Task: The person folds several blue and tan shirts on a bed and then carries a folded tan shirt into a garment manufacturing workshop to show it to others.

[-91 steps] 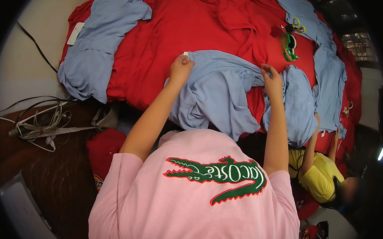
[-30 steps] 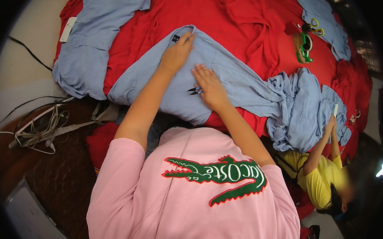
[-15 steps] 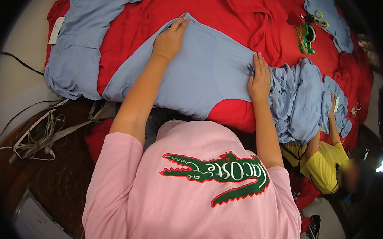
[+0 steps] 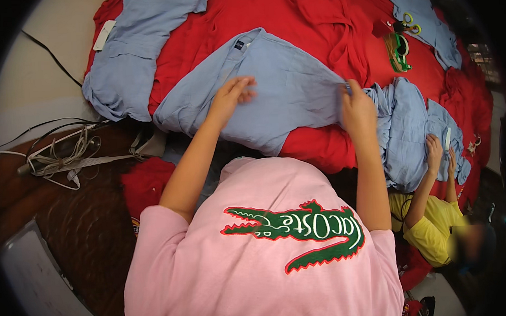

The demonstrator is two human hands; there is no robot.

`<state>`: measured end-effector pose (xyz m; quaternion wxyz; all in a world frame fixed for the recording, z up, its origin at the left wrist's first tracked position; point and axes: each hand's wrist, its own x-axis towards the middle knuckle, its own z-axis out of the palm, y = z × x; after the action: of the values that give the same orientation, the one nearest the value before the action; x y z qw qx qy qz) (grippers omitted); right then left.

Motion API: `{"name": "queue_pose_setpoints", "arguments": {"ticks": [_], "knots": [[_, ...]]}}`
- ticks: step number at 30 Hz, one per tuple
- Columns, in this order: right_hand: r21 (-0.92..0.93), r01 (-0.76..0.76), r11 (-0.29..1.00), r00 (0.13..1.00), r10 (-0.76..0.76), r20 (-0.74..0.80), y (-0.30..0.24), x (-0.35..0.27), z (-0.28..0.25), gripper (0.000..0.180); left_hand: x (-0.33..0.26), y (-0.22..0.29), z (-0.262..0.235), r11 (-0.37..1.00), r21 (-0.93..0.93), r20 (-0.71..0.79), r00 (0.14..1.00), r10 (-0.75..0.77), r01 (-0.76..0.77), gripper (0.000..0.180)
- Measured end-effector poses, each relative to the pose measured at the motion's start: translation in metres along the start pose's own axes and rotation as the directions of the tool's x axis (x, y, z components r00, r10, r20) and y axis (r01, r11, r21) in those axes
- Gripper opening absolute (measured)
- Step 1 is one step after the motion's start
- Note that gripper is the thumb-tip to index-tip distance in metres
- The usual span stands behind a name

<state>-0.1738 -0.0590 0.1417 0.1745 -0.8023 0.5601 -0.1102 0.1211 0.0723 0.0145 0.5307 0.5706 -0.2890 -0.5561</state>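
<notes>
A light blue shirt (image 4: 284, 94) lies spread flat on red cloth (image 4: 258, 11), its collar toward the far left. My left hand (image 4: 233, 98) rests on the shirt's middle with fingers apart, holding nothing. My right hand (image 4: 357, 109) is closed on the shirt's right edge, where it meets a bunched heap of light blue fabric (image 4: 410, 128). My pink top fills the lower part of the view.
Another light blue garment (image 4: 130, 50) lies at the far left on the red cloth. Green scissors (image 4: 398, 47) lie at the far right. A person in yellow (image 4: 431, 229) has both hands on the bunched fabric. A tangle of cables (image 4: 66, 157) lies on the dark wooden surface to the left.
My left hand has slid from the shirt's collar down to its middle. My right hand has shifted up and taken hold of the shirt's right edge.
</notes>
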Motion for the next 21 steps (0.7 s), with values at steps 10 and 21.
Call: {"name": "queue_pose_setpoints", "arguments": {"ticks": [10,21], "knots": [[0.823,0.069,0.564,0.980,-0.193,0.050,-0.064,0.031,0.052,0.038,-0.108,-0.018,-0.085,0.682,-0.727,-0.071,0.981,-0.181,0.074,0.061],[0.387,0.659,0.645,0.672,-0.736,0.082,-0.118,-0.023,0.174,0.082,-0.114,-0.007,-0.126,0.518,-0.758,-0.543,0.824,-0.164,-0.396,0.058]]}}
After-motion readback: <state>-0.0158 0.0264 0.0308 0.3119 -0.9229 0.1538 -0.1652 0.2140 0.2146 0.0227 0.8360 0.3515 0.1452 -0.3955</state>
